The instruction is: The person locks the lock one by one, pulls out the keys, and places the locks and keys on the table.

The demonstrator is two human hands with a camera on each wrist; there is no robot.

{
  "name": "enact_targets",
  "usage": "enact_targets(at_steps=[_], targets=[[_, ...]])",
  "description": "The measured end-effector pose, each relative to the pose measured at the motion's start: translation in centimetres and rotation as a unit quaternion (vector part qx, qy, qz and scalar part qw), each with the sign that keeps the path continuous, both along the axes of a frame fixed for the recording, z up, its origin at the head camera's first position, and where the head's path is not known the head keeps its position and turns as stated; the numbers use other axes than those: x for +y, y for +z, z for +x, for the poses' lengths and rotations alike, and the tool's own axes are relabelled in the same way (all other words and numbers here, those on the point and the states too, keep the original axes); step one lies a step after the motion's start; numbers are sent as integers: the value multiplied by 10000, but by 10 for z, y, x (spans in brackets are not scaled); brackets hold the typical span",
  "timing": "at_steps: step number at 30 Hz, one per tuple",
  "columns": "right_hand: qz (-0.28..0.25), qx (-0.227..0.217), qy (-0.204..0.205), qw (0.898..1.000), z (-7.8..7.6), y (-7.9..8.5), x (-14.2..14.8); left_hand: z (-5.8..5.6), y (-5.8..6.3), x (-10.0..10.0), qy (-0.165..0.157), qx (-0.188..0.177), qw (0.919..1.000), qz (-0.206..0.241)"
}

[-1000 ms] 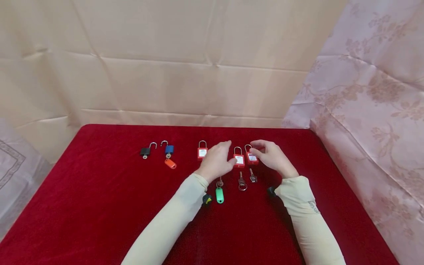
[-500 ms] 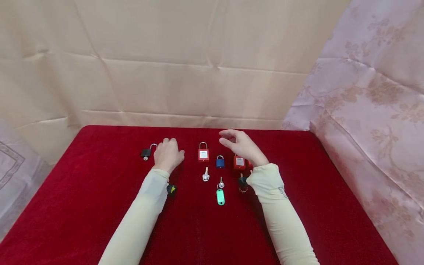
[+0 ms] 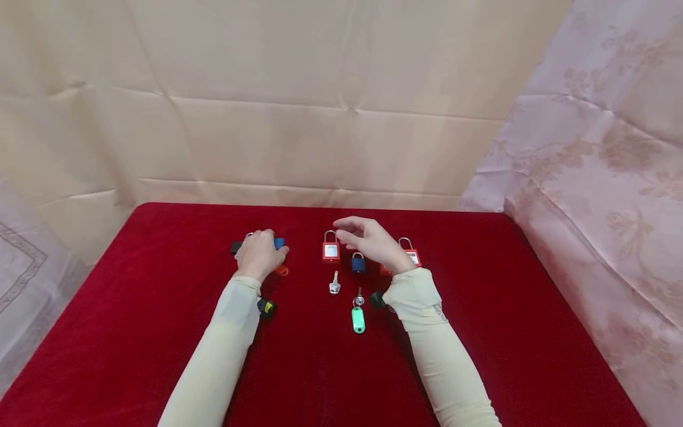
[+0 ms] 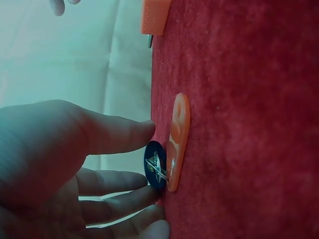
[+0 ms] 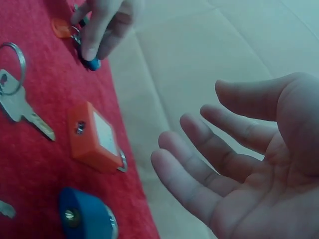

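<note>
My left hand point(image 3: 258, 258) is over the far left of the cloth, its thumb and fingers around a blue padlock point(image 3: 279, 243) with an orange tag point(image 3: 282, 270). In the left wrist view, the blue padlock point(image 4: 155, 164) sits between thumb and fingertips, its orange tag point(image 4: 179, 134) beside it. A black padlock point(image 3: 235, 247) is partly hidden behind that hand. My right hand point(image 3: 370, 242) hovers, fingers loosely bent and holding nothing. Nearest to it are a red padlock point(image 3: 331, 252) and a second blue padlock point(image 3: 358, 264).
A loose key point(image 3: 334, 286) and a key with a green tag point(image 3: 358, 320) lie in front of the padlocks. Another red padlock point(image 3: 413, 257) is at the right; one more is mostly covered by the right wrist. Behind the red cloth point(image 3: 320, 367) hangs a beige curtain point(image 3: 299, 148).
My left hand has moved left from the red padlocks to the blue padlock with the orange tag. My right hand has left the rightmost red padlock and shifted left.
</note>
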State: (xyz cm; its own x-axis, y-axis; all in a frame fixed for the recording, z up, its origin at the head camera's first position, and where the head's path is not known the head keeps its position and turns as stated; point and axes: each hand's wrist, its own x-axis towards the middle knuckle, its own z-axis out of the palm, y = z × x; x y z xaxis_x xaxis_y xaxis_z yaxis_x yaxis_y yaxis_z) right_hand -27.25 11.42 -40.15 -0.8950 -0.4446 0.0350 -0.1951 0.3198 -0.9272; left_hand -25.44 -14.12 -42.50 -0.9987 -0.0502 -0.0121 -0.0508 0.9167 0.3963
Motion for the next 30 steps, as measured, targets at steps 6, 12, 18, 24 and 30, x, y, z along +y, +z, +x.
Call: enact_targets(at_steps=[6,12,18,24,30], targets=[[-373,-311,154,9987,-2,-12,-13,-1,0,-4,-129,-65,9999,5],[-609,-407,361,9967,-3,-26,-23,-2,0,-4,-248,-25,9997,-20],[-695,-621,366,9950,-4,-36,-27,-3,-1,-3,-214,-50,9998,24],[-599,-776,94,9951,-2,-39,-31,-3,-3,-3,-61,-23,9999,159],[-568,-789,61,9952,-1,-41,-31,-4,-6,-5,-70,-86,9990,424]])
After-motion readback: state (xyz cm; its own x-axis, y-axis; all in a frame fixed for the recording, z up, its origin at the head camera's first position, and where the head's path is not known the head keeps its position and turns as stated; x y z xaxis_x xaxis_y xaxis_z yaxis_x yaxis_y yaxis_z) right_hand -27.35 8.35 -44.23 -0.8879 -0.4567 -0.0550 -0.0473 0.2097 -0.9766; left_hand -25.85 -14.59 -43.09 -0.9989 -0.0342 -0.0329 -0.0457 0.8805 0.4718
